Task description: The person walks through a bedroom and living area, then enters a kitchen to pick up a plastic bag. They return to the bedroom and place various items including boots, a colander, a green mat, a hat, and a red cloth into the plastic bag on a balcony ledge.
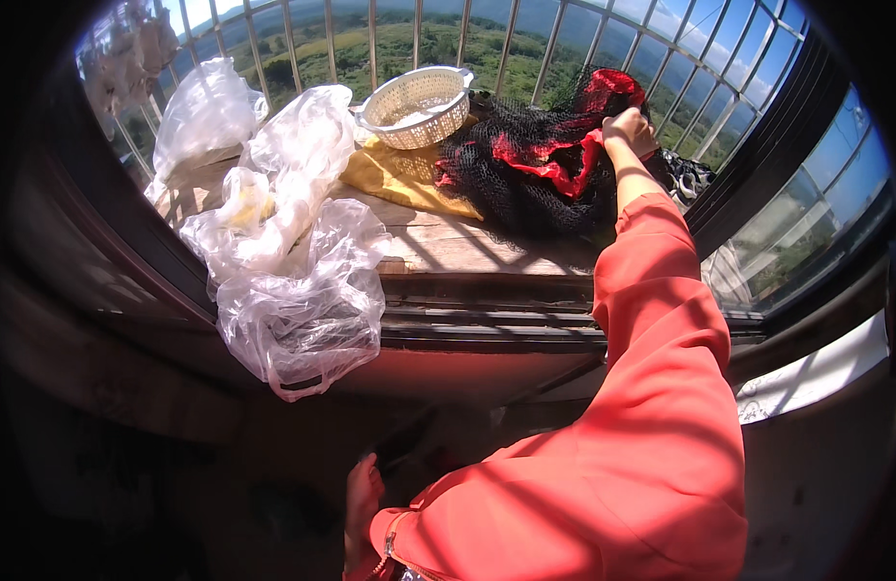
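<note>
My right hand (628,132) is closed on the red trim of a black mesh net (542,174), at the right of a sunlit wooden ledge (448,243). The net lies bunched up, with its red edging twisted through it. Beside it, a yellow cloth (397,178) lies flat on the wood, with a white plastic strainer basket (419,109) tilted on top. My left hand (364,483) hangs low near my body, away from the ledge; its fingers look curled, but shadow and the sleeve hide part of it.
Thin clear plastic bags (295,290) spill over the window track (491,327) at the left, and another white bag (208,109) stands behind them. Metal bars (419,43) close off the far side of the ledge. A dark window frame (745,174) rises at the right, near a black-and-white bundle (687,178).
</note>
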A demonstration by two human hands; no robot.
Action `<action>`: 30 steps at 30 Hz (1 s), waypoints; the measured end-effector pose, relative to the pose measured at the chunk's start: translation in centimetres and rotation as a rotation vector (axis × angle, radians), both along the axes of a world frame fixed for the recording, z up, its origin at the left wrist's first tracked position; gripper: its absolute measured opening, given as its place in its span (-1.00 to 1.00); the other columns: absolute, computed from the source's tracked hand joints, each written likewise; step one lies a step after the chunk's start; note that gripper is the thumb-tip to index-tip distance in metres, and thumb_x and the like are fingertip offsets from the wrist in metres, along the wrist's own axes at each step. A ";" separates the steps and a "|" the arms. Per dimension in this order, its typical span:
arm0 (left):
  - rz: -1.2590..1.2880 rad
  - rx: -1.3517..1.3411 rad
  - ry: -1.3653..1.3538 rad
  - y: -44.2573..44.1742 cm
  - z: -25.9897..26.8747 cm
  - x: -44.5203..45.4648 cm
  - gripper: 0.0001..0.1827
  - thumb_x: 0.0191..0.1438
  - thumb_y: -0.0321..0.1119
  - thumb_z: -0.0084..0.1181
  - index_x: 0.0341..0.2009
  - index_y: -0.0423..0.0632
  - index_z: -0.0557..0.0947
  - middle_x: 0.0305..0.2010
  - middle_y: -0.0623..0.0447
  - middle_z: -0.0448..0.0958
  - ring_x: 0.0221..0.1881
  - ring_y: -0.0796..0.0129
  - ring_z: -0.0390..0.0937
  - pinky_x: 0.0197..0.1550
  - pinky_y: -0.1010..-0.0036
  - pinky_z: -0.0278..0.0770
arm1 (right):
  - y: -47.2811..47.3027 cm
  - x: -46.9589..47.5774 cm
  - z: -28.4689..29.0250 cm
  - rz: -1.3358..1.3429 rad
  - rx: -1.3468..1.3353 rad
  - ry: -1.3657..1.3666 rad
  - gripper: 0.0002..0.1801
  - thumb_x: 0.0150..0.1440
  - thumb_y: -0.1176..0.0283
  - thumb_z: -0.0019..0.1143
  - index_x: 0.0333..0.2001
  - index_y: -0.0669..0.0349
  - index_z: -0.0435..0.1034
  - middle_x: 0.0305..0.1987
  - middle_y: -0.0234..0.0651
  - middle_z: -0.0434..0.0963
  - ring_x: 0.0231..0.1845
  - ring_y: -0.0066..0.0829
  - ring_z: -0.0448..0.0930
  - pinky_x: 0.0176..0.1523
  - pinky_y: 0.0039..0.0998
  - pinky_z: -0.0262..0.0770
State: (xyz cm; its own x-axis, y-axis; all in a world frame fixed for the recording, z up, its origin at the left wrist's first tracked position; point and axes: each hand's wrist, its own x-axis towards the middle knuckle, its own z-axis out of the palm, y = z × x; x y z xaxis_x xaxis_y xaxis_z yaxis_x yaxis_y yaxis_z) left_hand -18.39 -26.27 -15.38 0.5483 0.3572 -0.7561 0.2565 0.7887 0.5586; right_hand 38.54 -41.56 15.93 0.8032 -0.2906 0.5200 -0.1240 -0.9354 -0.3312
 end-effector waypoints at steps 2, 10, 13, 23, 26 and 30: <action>-0.049 0.007 -0.039 -0.1 -0.3 0.0 -0.67 0.04 -0.24 -0.04 -0.69 0.18 0.19 -0.83 0.34 -0.03 -0.83 0.66 -0.11 -0.78 0.66 -0.18 | 0.7 -1.0 0.8 -0.024 0.025 -0.185 -0.65 -0.20 0.19 0.06 -0.30 0.08 0.40 -0.19 -0.32 0.49 -0.06 -0.27 0.42 -0.02 -0.22 0.29; -0.107 0.002 -0.044 -0.2 -0.6 -3.6 -0.68 0.03 -0.20 -0.04 -0.67 0.16 0.19 -0.81 0.32 -0.01 -0.81 0.63 -0.10 -0.74 0.62 -0.15 | 2.6 -14.0 -0.3 0.487 -0.324 -0.617 -0.61 -0.35 0.24 0.18 -0.37 0.09 0.35 -0.34 -0.40 0.40 -0.21 -0.33 0.37 -0.21 -0.27 0.30; -0.140 -0.006 -0.040 -0.1 -0.6 -5.2 -0.70 0.03 -0.19 -0.04 -0.65 0.14 0.22 -0.81 0.31 -0.02 -0.81 0.63 -0.10 -0.73 0.63 -0.14 | 4.7 -15.7 -2.5 0.551 -0.496 -0.611 -0.65 -0.36 0.31 0.16 -0.39 0.08 0.33 -0.38 -0.35 0.37 -0.18 -0.28 0.33 -0.20 -0.25 0.27; -0.119 0.030 0.015 -0.9 1.0 -6.1 -0.78 0.02 -0.19 -0.03 -0.56 0.06 0.32 -0.81 0.31 -0.03 -0.80 0.63 -0.10 -0.70 0.63 -0.12 | 3.7 -13.6 -11.8 0.576 -0.430 0.327 0.14 -0.45 -0.24 0.18 0.21 -0.18 -0.15 0.21 0.16 -0.22 0.15 0.18 0.09 0.09 0.20 -0.02; -0.094 0.017 -0.007 -0.7 0.2 -5.9 -0.79 0.03 -0.19 -0.04 -0.56 0.06 0.33 -0.81 0.32 -0.03 -0.80 0.63 -0.10 -0.68 0.64 -0.11 | 3.7 -11.8 -13.4 0.555 -0.424 0.661 0.37 -0.60 -0.39 0.14 0.24 -0.02 -0.26 0.26 0.12 -0.58 0.26 0.23 -0.27 0.14 0.25 -0.23; -0.058 -0.029 0.020 -0.5 0.0 -5.8 -0.77 0.04 -0.20 -0.05 -0.59 0.08 0.30 -0.81 0.32 -0.03 -0.79 0.63 -0.09 -0.67 0.64 -0.09 | 5.9 -10.6 -12.7 0.480 -0.383 0.775 0.40 -0.65 -0.35 0.21 0.24 -0.03 -0.26 0.28 0.06 -0.47 0.27 0.08 -0.15 0.18 0.13 -0.14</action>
State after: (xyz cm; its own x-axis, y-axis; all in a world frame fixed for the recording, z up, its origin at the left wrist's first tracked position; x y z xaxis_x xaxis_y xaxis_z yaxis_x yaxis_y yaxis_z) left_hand -24.18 -26.75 -15.37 0.5523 0.3031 -0.7766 0.3132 0.7879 0.5302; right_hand 27.90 -35.68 3.27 0.9498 0.2331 -0.2085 0.2419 -0.9702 0.0170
